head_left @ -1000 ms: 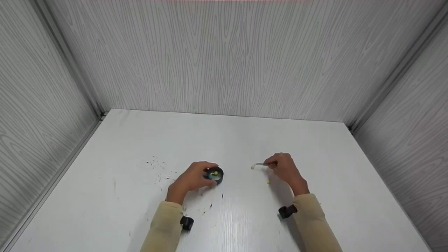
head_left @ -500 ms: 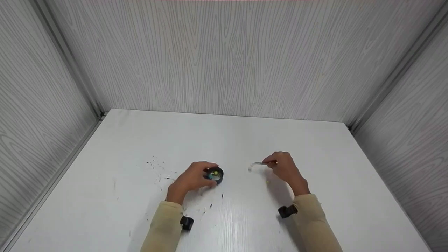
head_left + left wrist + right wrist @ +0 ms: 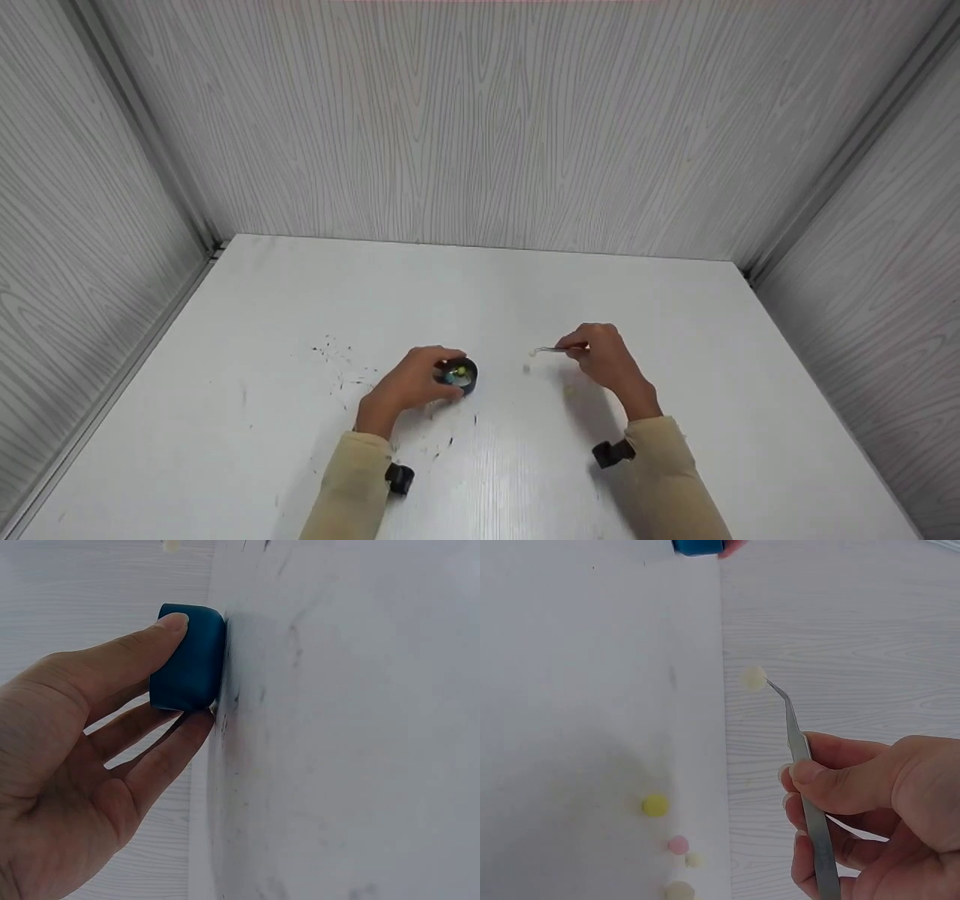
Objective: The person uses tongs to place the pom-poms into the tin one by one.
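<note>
My left hand grips a small round dark-blue container that stands on the white table; thumb and fingers curl round its wall. Small coloured balls lie inside it. My right hand pinches thin metal tweezers. Their tips hold a tiny pale ball above the table, to the right of the container and apart from it. Below the right hand several small balls lie on the table, among them a yellow one and a pink one.
Grey wood-grain walls close the table in at the back and on both sides. Dark specks are scattered on the table to the left of the left hand. Both sleeves are beige, each with a black wrist camera mount.
My right hand has carried the tweezers and the pale ball a little to the left, toward the container. The left hand and the container have stayed where they were.
</note>
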A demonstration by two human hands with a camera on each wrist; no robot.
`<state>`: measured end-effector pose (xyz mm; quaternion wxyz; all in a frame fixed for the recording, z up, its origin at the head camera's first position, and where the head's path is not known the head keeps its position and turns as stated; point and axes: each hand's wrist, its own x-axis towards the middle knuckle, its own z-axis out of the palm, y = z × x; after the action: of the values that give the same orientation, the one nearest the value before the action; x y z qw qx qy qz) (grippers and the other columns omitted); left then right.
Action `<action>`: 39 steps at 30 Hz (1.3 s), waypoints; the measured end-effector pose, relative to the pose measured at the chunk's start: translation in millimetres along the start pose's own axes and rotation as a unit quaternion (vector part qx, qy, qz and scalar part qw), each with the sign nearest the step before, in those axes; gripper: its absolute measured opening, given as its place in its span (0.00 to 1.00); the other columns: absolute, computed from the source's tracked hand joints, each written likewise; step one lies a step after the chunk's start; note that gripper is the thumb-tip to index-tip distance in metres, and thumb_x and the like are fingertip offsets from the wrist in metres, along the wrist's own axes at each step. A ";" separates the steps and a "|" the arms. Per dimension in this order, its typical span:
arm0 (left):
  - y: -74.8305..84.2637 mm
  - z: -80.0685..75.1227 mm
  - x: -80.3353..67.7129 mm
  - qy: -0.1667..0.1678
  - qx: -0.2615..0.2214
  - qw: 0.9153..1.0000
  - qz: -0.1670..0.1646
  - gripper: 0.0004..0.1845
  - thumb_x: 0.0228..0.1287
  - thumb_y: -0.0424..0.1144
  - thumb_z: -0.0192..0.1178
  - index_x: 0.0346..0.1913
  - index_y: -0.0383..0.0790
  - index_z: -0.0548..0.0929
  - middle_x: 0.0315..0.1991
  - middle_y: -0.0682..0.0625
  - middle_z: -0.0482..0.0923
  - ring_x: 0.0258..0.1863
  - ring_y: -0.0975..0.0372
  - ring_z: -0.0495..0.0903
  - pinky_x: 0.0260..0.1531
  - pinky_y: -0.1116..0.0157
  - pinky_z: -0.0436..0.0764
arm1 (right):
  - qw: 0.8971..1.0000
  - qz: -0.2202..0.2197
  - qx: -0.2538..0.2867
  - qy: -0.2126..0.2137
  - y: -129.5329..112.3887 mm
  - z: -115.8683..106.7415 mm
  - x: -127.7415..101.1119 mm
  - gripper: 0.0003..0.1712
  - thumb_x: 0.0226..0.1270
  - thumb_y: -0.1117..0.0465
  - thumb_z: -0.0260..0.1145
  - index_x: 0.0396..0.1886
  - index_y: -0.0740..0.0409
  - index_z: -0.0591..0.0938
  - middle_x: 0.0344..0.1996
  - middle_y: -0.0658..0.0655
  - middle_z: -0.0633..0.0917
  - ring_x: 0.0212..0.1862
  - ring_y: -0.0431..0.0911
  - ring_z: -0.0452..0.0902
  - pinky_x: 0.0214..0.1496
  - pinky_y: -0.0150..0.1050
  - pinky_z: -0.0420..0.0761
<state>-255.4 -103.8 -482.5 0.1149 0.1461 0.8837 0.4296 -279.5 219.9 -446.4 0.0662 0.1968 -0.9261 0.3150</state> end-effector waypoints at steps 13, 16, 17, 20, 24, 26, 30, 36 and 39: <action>0.0 -1.4 -1.1 -0.004 -0.004 1.000 0.004 0.33 0.62 0.35 0.74 0.71 0.43 0.77 0.65 0.43 0.79 0.64 0.45 0.81 0.64 0.47 0.80 | 1.000 -0.011 0.005 -0.011 -15.8 0.8 3.0 0.12 0.64 0.79 0.67 0.38 0.63 0.93 0.36 0.60 0.90 0.42 0.54 0.87 0.43 0.47 0.87; 0.0 -1.5 -0.3 -0.005 -0.005 1.000 0.002 0.33 0.62 0.35 0.74 0.71 0.44 0.77 0.66 0.43 0.79 0.64 0.46 0.80 0.65 0.47 0.79 | 1.000 -0.019 0.000 -0.011 -22.4 1.9 5.5 0.13 0.64 0.79 0.67 0.37 0.63 0.93 0.35 0.60 0.90 0.42 0.54 0.87 0.43 0.47 0.88; 0.0 -1.5 -0.1 -0.004 -0.004 1.000 0.001 0.33 0.62 0.35 0.74 0.71 0.44 0.78 0.66 0.44 0.79 0.64 0.46 0.80 0.65 0.47 0.79 | 1.000 -0.025 -0.001 -0.010 -24.7 2.5 6.3 0.13 0.64 0.79 0.67 0.37 0.63 0.93 0.35 0.60 0.90 0.42 0.54 0.87 0.43 0.48 0.88; 0.0 -1.7 0.0 -0.003 -0.004 1.000 -0.002 0.33 0.61 0.35 0.74 0.71 0.45 0.78 0.66 0.44 0.79 0.64 0.46 0.80 0.65 0.46 0.79 | 0.999 -0.032 -0.003 -0.009 -31.7 4.7 8.7 0.13 0.64 0.79 0.67 0.37 0.62 0.93 0.35 0.59 0.90 0.42 0.53 0.87 0.44 0.48 0.88; -0.1 -1.6 0.3 -0.003 -0.004 1.000 -0.001 0.34 0.61 0.35 0.75 0.70 0.44 0.78 0.65 0.44 0.80 0.64 0.46 0.80 0.65 0.46 0.79 | 0.999 -0.034 -0.001 -0.015 -38.9 8.4 11.6 0.13 0.64 0.79 0.68 0.37 0.61 0.93 0.34 0.59 0.90 0.41 0.52 0.87 0.44 0.47 0.88; 0.0 -1.3 0.9 -0.002 -0.007 1.000 0.001 0.34 0.60 0.35 0.75 0.70 0.43 0.78 0.66 0.44 0.80 0.64 0.45 0.80 0.66 0.46 0.79 | 0.999 -0.036 -0.001 -0.019 -41.5 10.7 13.1 0.13 0.64 0.79 0.68 0.37 0.61 0.93 0.34 0.59 0.90 0.41 0.52 0.87 0.44 0.47 0.88; 0.1 -0.8 1.7 -0.002 -0.010 1.000 0.006 0.34 0.60 0.35 0.75 0.70 0.43 0.78 0.66 0.43 0.79 0.64 0.45 0.80 0.65 0.46 0.79 | 0.999 -0.038 -0.007 -0.027 -46.6 16.1 15.8 0.13 0.64 0.79 0.68 0.37 0.61 0.93 0.34 0.59 0.90 0.40 0.52 0.87 0.43 0.47 0.88; 2.2 -1.4 1.5 -0.002 -0.005 1.000 -0.001 0.34 0.60 0.35 0.75 0.70 0.43 0.78 0.67 0.43 0.79 0.65 0.45 0.80 0.65 0.47 0.79 | 0.999 -0.034 -0.007 -0.040 -51.7 23.2 19.0 0.13 0.64 0.78 0.67 0.38 0.61 0.93 0.34 0.59 0.90 0.40 0.49 0.86 0.43 0.45 0.88; 1.9 -1.2 1.0 -0.004 -0.002 1.000 0.002 0.33 0.61 0.35 0.75 0.70 0.43 0.78 0.67 0.43 0.79 0.64 0.45 0.80 0.65 0.47 0.79 | 0.998 -0.047 -0.010 -0.041 -52.8 27.3 18.9 0.14 0.63 0.79 0.67 0.37 0.61 0.93 0.33 0.58 0.90 0.40 0.50 0.87 0.42 0.45 0.87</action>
<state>-256.4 -103.2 -480.3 0.1179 0.1496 0.8820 0.4311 -275.3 158.9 -433.9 0.0452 0.2524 -0.9208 0.2939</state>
